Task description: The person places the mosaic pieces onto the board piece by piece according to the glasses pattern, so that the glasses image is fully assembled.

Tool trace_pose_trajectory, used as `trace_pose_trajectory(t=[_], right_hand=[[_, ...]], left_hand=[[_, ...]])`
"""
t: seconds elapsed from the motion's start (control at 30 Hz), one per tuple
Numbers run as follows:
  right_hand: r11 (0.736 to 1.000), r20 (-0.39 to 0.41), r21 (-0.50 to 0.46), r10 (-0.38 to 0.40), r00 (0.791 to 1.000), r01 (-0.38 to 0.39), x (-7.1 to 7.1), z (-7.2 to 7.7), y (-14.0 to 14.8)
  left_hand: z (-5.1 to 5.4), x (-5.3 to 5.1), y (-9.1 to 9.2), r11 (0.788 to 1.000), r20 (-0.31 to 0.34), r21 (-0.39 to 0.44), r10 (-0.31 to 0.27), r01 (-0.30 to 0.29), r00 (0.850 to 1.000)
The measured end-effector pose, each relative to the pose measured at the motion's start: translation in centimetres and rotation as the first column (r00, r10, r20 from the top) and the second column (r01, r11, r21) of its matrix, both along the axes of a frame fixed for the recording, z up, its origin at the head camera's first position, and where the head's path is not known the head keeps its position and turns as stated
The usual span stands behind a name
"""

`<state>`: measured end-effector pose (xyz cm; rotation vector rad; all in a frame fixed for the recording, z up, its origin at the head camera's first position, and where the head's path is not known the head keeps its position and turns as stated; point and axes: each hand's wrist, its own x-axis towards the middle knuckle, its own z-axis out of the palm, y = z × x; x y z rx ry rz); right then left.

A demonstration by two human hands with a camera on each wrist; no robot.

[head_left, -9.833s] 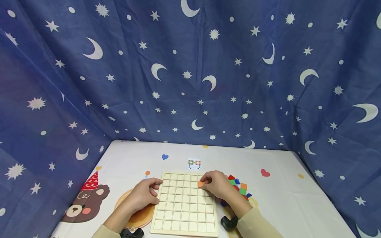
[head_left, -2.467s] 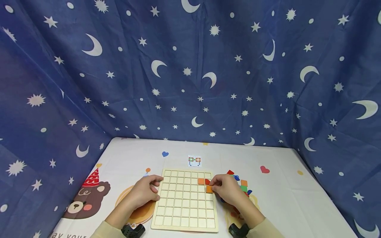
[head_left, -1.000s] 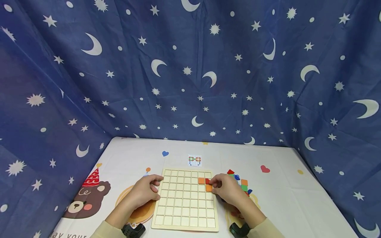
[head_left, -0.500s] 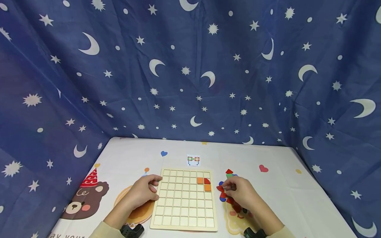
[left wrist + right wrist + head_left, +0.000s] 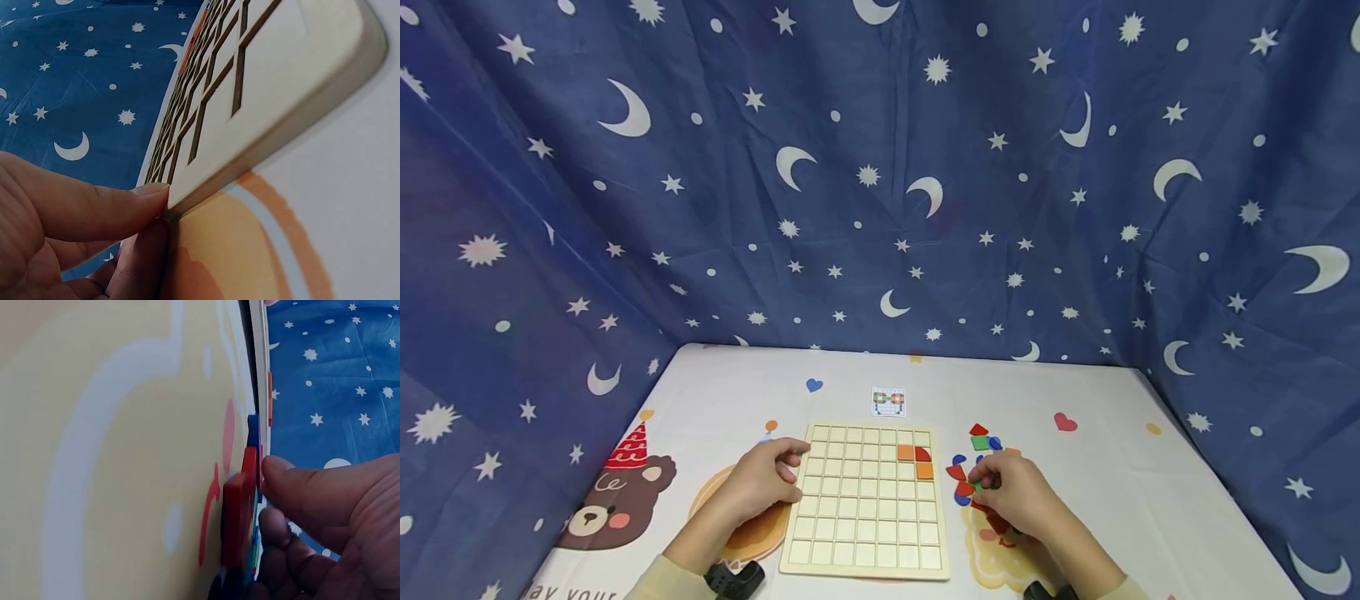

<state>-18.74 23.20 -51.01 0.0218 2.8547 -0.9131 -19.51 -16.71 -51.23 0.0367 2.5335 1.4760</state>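
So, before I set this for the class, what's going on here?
A person is working on a gridded board, the left hand touching its edge. The right hand is at loose coloured pieces beside it; whether it grips one is hard to tell. Two orange squares and a red piece sit in the grid; most cells are bare. A small picture card lies beyond the board.

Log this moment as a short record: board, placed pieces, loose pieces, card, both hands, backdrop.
Board: pale grid, flat on white tablecloth
Placed: orange square left of red piece; second orange square on the red one's near side
Loose pieces: red, blue, green among them, right of the board
Card: colourful pattern, beyond the board's far edge
Left hand: touches the board's left edge
Right hand: at the pile; grip unclear
Backdrop: blue, moons and stars
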Motion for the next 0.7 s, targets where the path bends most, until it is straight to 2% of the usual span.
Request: trace_pose_trajectory(t=[0.27,0.43,0.6,0.7], right_hand=[[0.999,-0.010,0.032,0.011,1.000,-0.011,-0.1,-0.2,-0.7],[1.000,0.014,0.008,0.000,1.000,0.000,0.0,-0.1,-1.0],[1.000,0.003,0.006,-0.017,1.000,0.017,0.1,-0.2,-1.4],[0.999,-0.024,0.051,-0.005,1.000,0.006,0.2,-0.2,-1.7]], left_hand=[[0.1,0.1,-0.1,1.000,0.006,0.002,-0.008,0.008,1.000],[0.0,0.2,-0.1,1.000,0.004,0.008,-0.010,0.010,1.000],[0.0,0.1,-0.1,1.000,0.003,0.005,-0.010,0.010,1.000],[0.1,0.1,-0.1,1.000,0.005,0.006,-0.010,0.010,1.000]])
